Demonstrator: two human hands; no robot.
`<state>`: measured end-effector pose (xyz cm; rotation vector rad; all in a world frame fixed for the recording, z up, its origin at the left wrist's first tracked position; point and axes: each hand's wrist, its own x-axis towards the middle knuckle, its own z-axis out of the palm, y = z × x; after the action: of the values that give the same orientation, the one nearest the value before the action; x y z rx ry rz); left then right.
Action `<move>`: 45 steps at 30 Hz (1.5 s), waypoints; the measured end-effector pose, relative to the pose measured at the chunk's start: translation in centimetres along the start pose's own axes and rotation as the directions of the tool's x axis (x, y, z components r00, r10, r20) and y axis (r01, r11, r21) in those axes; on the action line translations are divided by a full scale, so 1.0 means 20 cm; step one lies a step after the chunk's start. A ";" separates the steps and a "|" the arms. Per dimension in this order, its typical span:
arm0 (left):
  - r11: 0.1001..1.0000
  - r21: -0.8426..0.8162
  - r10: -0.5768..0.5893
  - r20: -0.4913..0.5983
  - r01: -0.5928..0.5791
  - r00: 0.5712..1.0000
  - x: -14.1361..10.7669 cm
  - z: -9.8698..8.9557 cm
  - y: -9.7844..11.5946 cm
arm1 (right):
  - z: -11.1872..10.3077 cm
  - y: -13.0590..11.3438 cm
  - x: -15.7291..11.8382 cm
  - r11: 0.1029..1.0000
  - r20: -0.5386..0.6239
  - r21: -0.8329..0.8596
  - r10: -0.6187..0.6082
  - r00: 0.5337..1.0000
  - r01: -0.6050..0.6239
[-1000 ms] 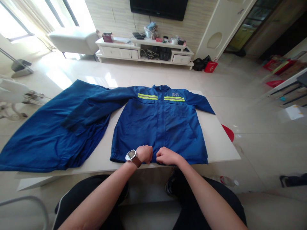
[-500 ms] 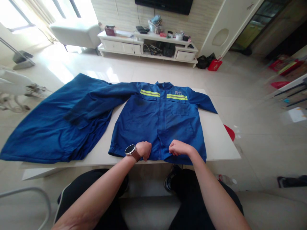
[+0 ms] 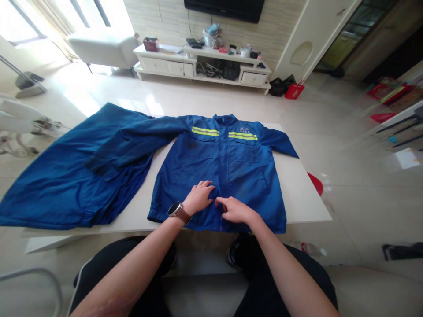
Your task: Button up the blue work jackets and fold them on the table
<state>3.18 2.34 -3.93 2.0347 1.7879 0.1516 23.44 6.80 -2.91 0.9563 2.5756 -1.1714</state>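
A blue work jacket (image 3: 247, 176) with yellow-and-grey reflective strips across the chest lies front side up, collar away from me, its sleeves spread outward. My left hand (image 3: 199, 197), a watch on its wrist, rests on the lower front beside the placket with fingers stretched out. Close by on the other side, my right hand (image 3: 236, 210) has its fingers bent together at the front placket, seemingly pinching its edge. Another blue garment (image 3: 66, 171) lies to the left, partly beneath a jacket sleeve, and hangs over the table edge.
The white table (image 3: 310, 204) supports both garments. Beyond it stand a white TV cabinet (image 3: 161, 65) with assorted items and a grey bench (image 3: 105, 50). A red stool (image 3: 315, 184) shows at the right edge. A plastic bottle (image 3: 312, 249) is on the floor.
Both hands have moved up from the hem and closer together at the placket. My left hand has gone from closed to spread. The front flap now lies flatter, and the hem hangs slightly lower.
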 end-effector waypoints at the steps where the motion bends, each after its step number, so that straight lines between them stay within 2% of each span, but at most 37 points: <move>1: 1.000 0.015 -0.012 0.016 0.012 1.000 0.00 0.01 0.00 | -0.01 0.00 0.00 1.000 0.024 0.018 0.016 1.000 -0.016; 4: 0.998 0.051 -0.039 0.092 0.034 0.995 -0.02 0.03 0.01 | -0.05 0.02 -0.03 0.980 0.161 0.102 0.152 0.975 -0.169; 5: 0.998 0.056 -0.034 0.111 0.028 0.993 -0.02 0.03 0.02 | -0.07 0.02 -0.04 0.962 0.240 0.131 0.206 0.949 -0.242; 8: 0.998 0.059 -0.002 0.150 -0.007 0.989 -0.04 0.01 0.05 | -0.12 0.06 -0.08 0.875 0.458 0.190 0.322 0.828 -0.446; 10: 0.998 0.056 0.000 0.172 -0.010 0.985 -0.05 -0.01 0.08 | -0.15 0.10 -0.11 0.822 0.498 0.192 0.389 0.775 -0.536; 13: 0.998 0.058 -0.008 0.171 -0.002 0.985 -0.06 -0.01 0.10 | -0.19 0.13 -0.15 0.786 0.441 0.148 0.491 0.751 -0.601; 15: 0.998 0.062 0.004 0.165 -0.015 0.986 -0.06 0.00 0.10 | -0.20 0.14 -0.15 0.793 0.386 0.110 0.521 0.761 -0.599; 19: 0.998 0.054 0.036 0.164 -0.045 0.986 -0.06 0.04 0.09 | -0.20 0.12 -0.11 0.902 0.156 -0.033 0.430 0.889 -0.431; 22: 0.998 0.034 0.037 0.171 -0.044 0.985 -0.06 0.05 0.08 | -0.18 0.10 -0.07 0.925 0.024 -0.118 0.367 0.930 -0.362; 24: 0.998 0.023 0.051 0.185 -0.056 0.981 -0.06 0.06 0.08 | -0.15 0.08 -0.04 0.914 -0.050 -0.157 0.370 0.928 -0.373; 27: 0.995 0.026 0.091 0.213 -0.098 0.973 -0.06 0.07 0.10 | -0.10 0.05 -0.01 0.888 -0.207 -0.190 0.381 0.901 -0.419; 31: 0.987 0.048 0.131 0.287 -0.151 0.949 -0.06 0.06 0.16 | -0.05 0.03 0.01 0.902 -0.372 -0.185 0.302 0.878 -0.389; 33: 0.985 0.038 0.149 0.311 -0.169 0.939 -0.06 0.04 0.18 | -0.06 0.03 0.03 0.918 -0.420 -0.152 0.276 0.865 -0.367; 35: 0.990 -0.008 0.133 0.319 -0.138 0.938 -0.03 0.00 0.17 | -0.11 0.03 0.08 0.918 -0.463 -0.139 0.271 0.844 -0.371; 38: 0.995 -0.103 0.048 0.318 -0.016 0.947 0.09 -0.08 0.10 | -0.26 0.05 0.23 0.885 -0.504 -0.180 0.291 0.814 -0.428; 40: 0.992 -0.122 -0.001 0.253 0.033 0.968 0.23 -0.16 0.04 | -0.40 0.07 0.38 0.848 -0.500 -0.218 0.328 0.802 -0.483; 43: 0.994 -0.107 -0.025 0.060 0.032 0.998 0.53 -0.26 -0.08 | -0.61 0.12 0.67 0.801 -0.496 -0.252 0.374 0.783 -0.542; 45: 0.995 -0.091 -0.040 -0.114 0.030 0.993 0.76 -0.30 -0.16 | -0.73 0.18 0.87 0.787 -0.518 -0.261 0.375 0.769 -0.559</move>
<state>0.60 18.68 -2.62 1.9671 1.8503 0.3389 13.77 27.65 -1.84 1.7875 2.4650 -0.2793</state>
